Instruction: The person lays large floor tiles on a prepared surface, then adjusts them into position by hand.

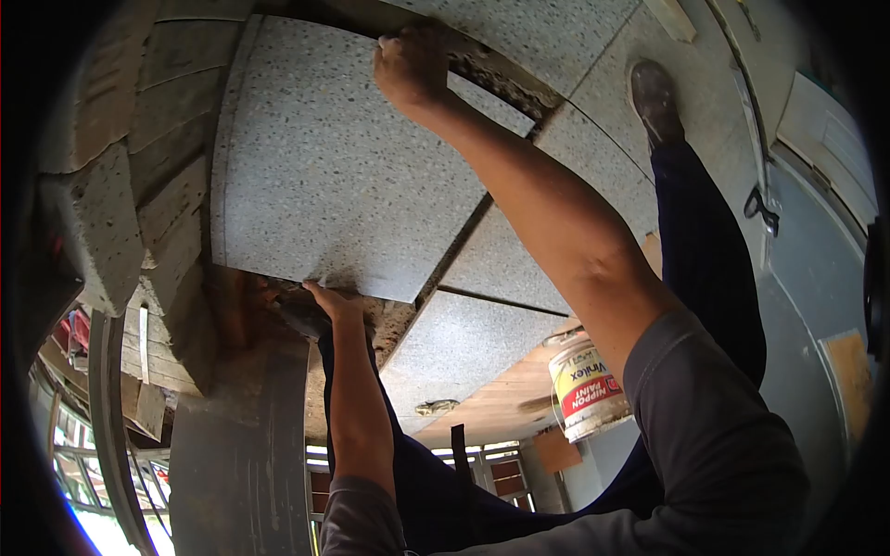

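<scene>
A large speckled grey terrazzo tile (pixel 334 167) fills the upper middle of the head view, apparently tilted over the floor. My left hand (pixel 338 304) grips its near edge, thumb at the rim and the other fingers partly hidden. At the far edge, my right hand (pixel 410 72) is closed around the rim, its fingertips out of sight. Rough brown mortar (pixel 491 79) shows in the gap beside the far edge. More rough bedding (pixel 394 320) is exposed under the near edge, close to my left hand.
Matching laid tiles (pixel 482 347) lie to the right. Stacked stone-like blocks (pixel 93 232) stand close on the left. A paint bucket (pixel 586 385) stands between my legs, with a crumpled scrap (pixel 437 407) nearby. My shoe (pixel 654 97) rests on the floor at upper right.
</scene>
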Demonstrator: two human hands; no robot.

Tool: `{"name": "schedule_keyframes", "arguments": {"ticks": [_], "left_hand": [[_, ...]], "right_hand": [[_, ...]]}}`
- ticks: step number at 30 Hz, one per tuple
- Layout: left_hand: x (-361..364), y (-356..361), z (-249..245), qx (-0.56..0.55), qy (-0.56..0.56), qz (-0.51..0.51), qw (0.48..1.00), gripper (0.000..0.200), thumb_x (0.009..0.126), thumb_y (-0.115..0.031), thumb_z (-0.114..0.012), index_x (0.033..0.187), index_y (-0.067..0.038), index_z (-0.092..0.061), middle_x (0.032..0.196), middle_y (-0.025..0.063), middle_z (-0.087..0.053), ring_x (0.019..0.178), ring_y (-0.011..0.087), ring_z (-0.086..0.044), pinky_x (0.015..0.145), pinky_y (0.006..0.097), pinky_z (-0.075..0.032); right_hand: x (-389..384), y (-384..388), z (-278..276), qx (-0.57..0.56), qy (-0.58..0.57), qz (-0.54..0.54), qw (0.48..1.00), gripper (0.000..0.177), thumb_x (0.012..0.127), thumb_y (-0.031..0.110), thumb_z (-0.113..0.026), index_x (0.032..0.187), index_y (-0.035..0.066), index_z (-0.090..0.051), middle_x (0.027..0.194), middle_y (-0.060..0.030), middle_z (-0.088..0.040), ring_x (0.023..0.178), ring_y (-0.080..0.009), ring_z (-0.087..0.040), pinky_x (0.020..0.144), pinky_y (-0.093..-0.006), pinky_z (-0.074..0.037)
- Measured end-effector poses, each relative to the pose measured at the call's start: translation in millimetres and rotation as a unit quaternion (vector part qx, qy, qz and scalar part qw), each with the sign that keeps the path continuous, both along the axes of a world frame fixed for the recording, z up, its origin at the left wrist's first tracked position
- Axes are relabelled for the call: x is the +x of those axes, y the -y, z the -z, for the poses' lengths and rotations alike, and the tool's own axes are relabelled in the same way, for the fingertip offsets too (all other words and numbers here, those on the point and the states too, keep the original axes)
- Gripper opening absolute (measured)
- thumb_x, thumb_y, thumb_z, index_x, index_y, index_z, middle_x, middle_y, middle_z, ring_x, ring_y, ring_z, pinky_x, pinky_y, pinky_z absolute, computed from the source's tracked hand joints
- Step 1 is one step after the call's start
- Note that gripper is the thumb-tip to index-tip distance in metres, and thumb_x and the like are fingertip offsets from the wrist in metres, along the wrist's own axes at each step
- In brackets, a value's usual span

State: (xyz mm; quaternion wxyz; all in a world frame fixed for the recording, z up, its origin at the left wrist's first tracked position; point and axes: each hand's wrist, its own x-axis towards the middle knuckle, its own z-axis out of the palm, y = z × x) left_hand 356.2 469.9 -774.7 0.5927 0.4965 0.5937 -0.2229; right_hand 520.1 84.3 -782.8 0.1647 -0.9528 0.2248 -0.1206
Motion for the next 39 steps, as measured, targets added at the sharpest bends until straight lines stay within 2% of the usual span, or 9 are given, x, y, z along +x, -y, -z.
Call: {"name": "schedule_keyframes", "arguments": {"ticks": [3,4,6,13,16,19,25,37,39], "left_hand": [[13,-2,-6,-0.069,0.071,0.038,0.994,0.083,0.092,-0.070,-0.035,0.151,-0.014,-0.025,0.153,0.0116,-0.028,0.139,0.0344,-0.030,0.113,0.0517,-0.025],[24,2,-11,-0.038,0.054,0.025,0.998,0.077,0.093,-0.068,-0.036,0.149,-0.015,-0.030,0.150,0.0104,-0.034,0.136,0.0332,-0.034,0.110,0.0509,-0.029],[33,-21,10,-0.049,0.042,0.037,0.997,0.074,0.094,-0.066,-0.037,0.147,-0.015,-0.033,0.148,0.0098,-0.037,0.133,0.0322,-0.037,0.109,0.0509,-0.030],[35,-13,8,0.012,0.048,0.014,0.999,0.068,0.095,-0.060,-0.042,0.144,-0.014,-0.039,0.146,0.0093,-0.040,0.131,0.0313,-0.040,0.108,0.0516,-0.031],[39,-6,2,0.039,0.024,0.004,0.999,0.068,0.094,-0.061,-0.043,0.144,-0.014,-0.039,0.147,0.0089,-0.039,0.132,0.0321,-0.039,0.109,0.0533,-0.030],[41,-4,4,0.032,0.029,0.007,0.999,0.065,0.094,-0.061,-0.041,0.142,-0.017,-0.041,0.145,0.0083,-0.041,0.132,0.0340,-0.038,0.109,0.0586,-0.028],[33,-16,17,-0.034,0.059,-0.003,0.998,0.064,0.095,-0.061,-0.040,0.141,-0.016,-0.043,0.144,0.0076,-0.042,0.130,0.0339,-0.040,0.108,0.0578,-0.029],[36,-12,14,0.013,-0.004,-0.030,0.999,0.067,0.092,-0.064,-0.044,0.140,-0.017,-0.044,0.140,0.0078,-0.045,0.126,0.0322,-0.044,0.104,0.0537,-0.034],[36,-16,14,0.031,-0.011,0.001,0.999,0.067,0.092,-0.064,-0.044,0.139,-0.018,-0.044,0.139,0.0077,-0.046,0.125,0.0322,-0.045,0.103,0.0535,-0.035]], "right_hand": [[-7,-1,-10,0.053,-0.035,0.018,0.998,0.025,0.084,0.024,-0.059,0.078,0.001,-0.068,0.082,-0.0207,-0.066,0.081,-0.0373,-0.062,0.078,-0.0495,-0.049],[-9,0,-9,0.055,-0.022,0.031,0.998,0.026,0.084,0.024,-0.059,0.078,0.001,-0.069,0.083,-0.0210,-0.066,0.081,-0.0374,-0.063,0.078,-0.0494,-0.049],[-10,-4,-6,0.061,0.004,0.062,0.996,0.027,0.084,0.025,-0.059,0.079,0.000,-0.069,0.084,-0.0216,-0.066,0.082,-0.0377,-0.063,0.079,-0.0494,-0.050],[-9,-3,-4,0.128,-0.071,0.089,0.985,0.030,0.086,0.026,-0.061,0.079,-0.002,-0.070,0.086,-0.0228,-0.066,0.093,-0.0367,-0.062,0.083,-0.0474,-0.050],[-11,-4,3,0.115,-0.056,0.089,0.988,0.029,0.085,0.026,-0.063,0.078,-0.001,-0.070,0.084,-0.0218,-0.066,0.091,-0.0359,-0.062,0.086,-0.0459,-0.048],[-9,-2,9,0.099,-0.065,0.069,0.991,0.028,0.084,0.024,-0.064,0.074,-0.001,-0.070,0.080,-0.0208,-0.066,0.090,-0.0348,-0.062,0.088,-0.0446,-0.047],[-4,-2,12,0.090,-0.048,0.053,0.993,0.022,0.080,0.017,-0.062,0.069,0.000,-0.069,0.077,-0.0204,-0.066,0.083,-0.0354,-0.063,0.089,-0.0430,-0.047],[-2,-2,5,0.105,-0.043,0.050,0.992,0.018,0.074,0.013,-0.061,0.069,-0.001,-0.069,0.079,-0.0227,-0.065,0.082,-0.0364,-0.063,0.077,-0.0459,-0.053],[1,-2,5,0.085,-0.057,0.046,0.994,0.018,0.074,0.014,-0.061,0.069,-0.002,-0.069,0.080,-0.0227,-0.065,0.082,-0.0362,-0.063,0.076,-0.0463,-0.053]]}}
